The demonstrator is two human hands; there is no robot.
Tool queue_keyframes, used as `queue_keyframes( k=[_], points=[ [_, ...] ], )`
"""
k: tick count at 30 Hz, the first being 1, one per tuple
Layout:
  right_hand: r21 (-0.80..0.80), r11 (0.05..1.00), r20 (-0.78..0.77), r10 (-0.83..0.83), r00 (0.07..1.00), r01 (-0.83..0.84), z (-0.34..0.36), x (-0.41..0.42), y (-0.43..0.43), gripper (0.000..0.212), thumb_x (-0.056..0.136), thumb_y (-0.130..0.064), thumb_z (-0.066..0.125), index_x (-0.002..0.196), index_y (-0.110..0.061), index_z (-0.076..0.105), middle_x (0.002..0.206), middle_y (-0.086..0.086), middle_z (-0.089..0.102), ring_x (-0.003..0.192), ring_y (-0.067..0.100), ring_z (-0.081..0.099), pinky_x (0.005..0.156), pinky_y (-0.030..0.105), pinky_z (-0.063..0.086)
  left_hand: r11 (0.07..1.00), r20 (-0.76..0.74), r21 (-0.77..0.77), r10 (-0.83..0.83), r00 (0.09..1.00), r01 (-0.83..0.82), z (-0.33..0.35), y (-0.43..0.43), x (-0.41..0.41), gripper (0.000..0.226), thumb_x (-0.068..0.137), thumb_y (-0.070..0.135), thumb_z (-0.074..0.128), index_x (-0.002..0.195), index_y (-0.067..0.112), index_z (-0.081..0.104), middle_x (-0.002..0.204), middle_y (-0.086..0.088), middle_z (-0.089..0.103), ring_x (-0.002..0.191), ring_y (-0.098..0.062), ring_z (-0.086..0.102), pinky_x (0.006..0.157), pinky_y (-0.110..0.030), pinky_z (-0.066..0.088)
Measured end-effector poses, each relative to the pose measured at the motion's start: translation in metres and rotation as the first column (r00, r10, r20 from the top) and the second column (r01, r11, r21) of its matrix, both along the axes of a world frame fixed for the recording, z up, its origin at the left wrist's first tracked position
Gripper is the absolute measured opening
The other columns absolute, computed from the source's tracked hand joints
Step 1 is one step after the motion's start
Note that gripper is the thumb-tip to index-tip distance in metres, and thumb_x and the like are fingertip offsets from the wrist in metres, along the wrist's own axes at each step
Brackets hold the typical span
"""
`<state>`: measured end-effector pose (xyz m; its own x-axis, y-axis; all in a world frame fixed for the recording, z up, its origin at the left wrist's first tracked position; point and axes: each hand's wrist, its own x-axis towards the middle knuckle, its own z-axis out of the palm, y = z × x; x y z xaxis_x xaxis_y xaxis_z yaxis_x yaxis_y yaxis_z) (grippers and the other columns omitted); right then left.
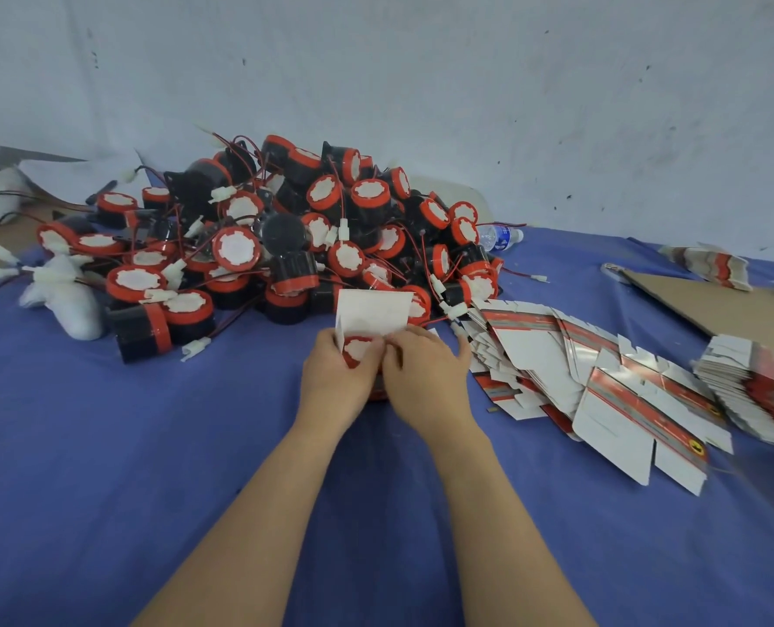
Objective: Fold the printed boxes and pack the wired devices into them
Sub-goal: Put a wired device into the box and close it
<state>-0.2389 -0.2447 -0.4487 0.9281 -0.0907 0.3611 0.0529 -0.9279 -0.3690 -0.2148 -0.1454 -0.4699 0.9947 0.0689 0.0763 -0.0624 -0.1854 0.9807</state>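
A folded printed box (372, 312) stands on the blue cloth with its white lid flap raised. Inside it sits a wired device (358, 348), its red rim and white face showing at the opening. My left hand (337, 377) grips the box's left side, thumb at the opening. My right hand (425, 373) holds the right side, fingertips pinching at the device's edge. Behind them is a big pile of black and red wired devices (258, 237). Flat unfolded printed boxes (602, 382) are fanned out to the right.
A stack of flat boxes (756, 382) sits at the far right edge. Brown cardboard (715, 305) lies at the back right, a water bottle (500, 237) behind the pile, white padding (66, 300) at the left. The blue cloth (104, 468) covers the table.
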Motion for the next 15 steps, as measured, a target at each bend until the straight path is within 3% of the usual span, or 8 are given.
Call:
queue_keyframes(
  k=[2,4,6,8,9,11,13,15],
  points=[
    [0.291,0.956,0.112,-0.072,0.991,0.037,0.005,-0.002,-0.009,0.028,0.095,-0.012,0.043,0.105,-0.018,0.068,0.106,-0.001,0.066,0.102,0.019,0.057,0.105,0.034,0.031,0.999,0.026,0.047,-0.028,0.999,0.026,-0.002,0.001,-0.001,0.03,0.088,0.03,0.066,0.109,0.027,0.045,0.099,0.012,0.053,0.083,-0.003,0.051,0.059,-0.011,0.038],
    [0.54,0.824,0.227,-0.337,0.914,0.169,0.014,0.004,-0.026,0.028,0.094,-0.012,0.046,0.114,-0.016,0.065,0.119,0.006,0.058,0.106,0.022,0.056,0.086,0.026,0.039,0.998,0.024,0.048,-0.05,0.998,0.049,-0.002,0.001,-0.002,0.029,0.089,0.025,0.064,0.108,0.029,0.043,0.094,0.016,0.051,0.08,0.0,0.05,0.057,-0.01,0.036],
    [0.671,0.662,0.052,-0.492,0.869,0.335,0.022,0.015,-0.045,0.034,0.096,-0.024,0.049,0.128,-0.013,0.056,0.13,0.011,0.052,0.115,0.025,0.052,0.088,0.031,0.042,0.997,0.015,0.039,-0.071,0.997,0.071,-0.002,0.001,-0.001,0.028,0.09,0.024,0.063,0.108,0.031,0.042,0.09,0.021,0.049,0.078,0.004,0.049,0.056,-0.009,0.036],
    [0.711,0.572,-0.173,-0.422,0.89,0.409,0.023,0.028,-0.058,0.035,0.095,-0.035,0.051,0.113,-0.005,0.056,0.11,0.015,0.057,0.101,0.028,0.053,0.081,0.033,0.041,0.995,0.01,0.03,-0.098,0.995,0.098,-0.002,0.002,0.0,0.029,0.09,0.022,0.062,0.109,0.032,0.043,0.09,0.022,0.05,0.079,0.005,0.05,0.058,-0.011,0.037],
    [0.737,0.552,-0.214,-0.359,0.909,0.391,0.022,0.032,-0.06,0.032,0.094,-0.036,0.052,0.1,-0.005,0.052,0.096,0.012,0.054,0.091,0.027,0.05,0.077,0.033,0.038,0.994,0.009,0.03,-0.107,0.994,0.107,-0.002,0.002,0.0,0.029,0.09,0.021,0.062,0.11,0.032,0.043,0.091,0.022,0.05,0.08,0.004,0.05,0.059,-0.011,0.038],
    [0.778,0.545,-0.154,-0.317,0.936,0.313,0.025,0.036,-0.056,0.021,0.093,-0.03,0.056,0.098,-0.009,0.053,0.083,0.006,0.05,0.085,0.026,0.05,0.076,0.035,0.043,0.992,0.008,0.034,-0.119,0.993,0.119,-0.002,0.002,0.001,0.03,0.09,0.021,0.061,0.111,0.032,0.043,0.092,0.021,0.051,0.082,0.003,0.051,0.061,-0.013,0.039],
    [0.799,0.569,0.022,-0.354,0.935,0.196,0.033,0.034,-0.049,0.015,0.093,-0.022,0.057,0.105,-0.012,0.057,0.091,0.007,0.063,0.088,0.023,0.059,0.082,0.038,0.05,0.993,0.005,0.036,-0.116,0.993,0.116,-0.002,0.002,0.001,0.029,0.091,0.022,0.061,0.11,0.032,0.043,0.091,0.022,0.05,0.081,0.004,0.051,0.061,-0.012,0.038],
    [0.797,0.602,0.202,-0.327,0.923,0.039,0.039,0.025,-0.035,0.011,0.093,-0.024,0.058,0.104,-0.022,0.054,0.094,0.005,0.07,0.086,0.018,0.065,0.079,0.035,0.054,0.995,0.01,0.051,-0.083,0.997,0.082,-0.002,0.001,0.001,0.027,0.091,0.025,0.061,0.109,0.031,0.042,0.089,0.023,0.048,0.078,0.005,0.049,0.057,-0.01,0.036]
  ],
)
